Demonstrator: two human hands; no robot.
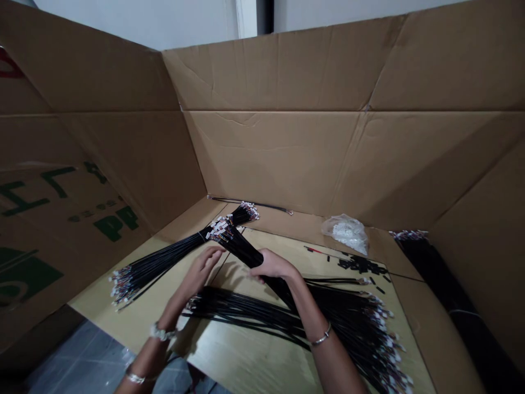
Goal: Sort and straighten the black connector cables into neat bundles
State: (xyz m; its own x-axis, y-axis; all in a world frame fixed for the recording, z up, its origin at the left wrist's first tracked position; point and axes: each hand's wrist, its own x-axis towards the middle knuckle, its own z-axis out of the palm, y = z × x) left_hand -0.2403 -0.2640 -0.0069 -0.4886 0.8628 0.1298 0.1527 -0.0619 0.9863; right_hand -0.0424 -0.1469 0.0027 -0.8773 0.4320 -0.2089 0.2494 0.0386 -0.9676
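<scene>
My right hand (273, 265) is closed around a bundle of black cables (240, 246), gripping it near the middle, with its white connector ends pointing up and away. My left hand (203, 271) hovers just left of that bundle, fingers stretched out and slightly curved, nothing in them. A second tied bundle of black cables (164, 260) lies on the board to the left. A loose spread of black cables (328, 323) with white connectors lies under my right forearm.
A wooden board (246, 355) serves as the work surface, ringed by tall cardboard walls (279, 158). A clear bag of white parts (346, 232) and small black pieces (361, 265) sit at the back right. Another long cable bundle (443, 290) lies at the far right.
</scene>
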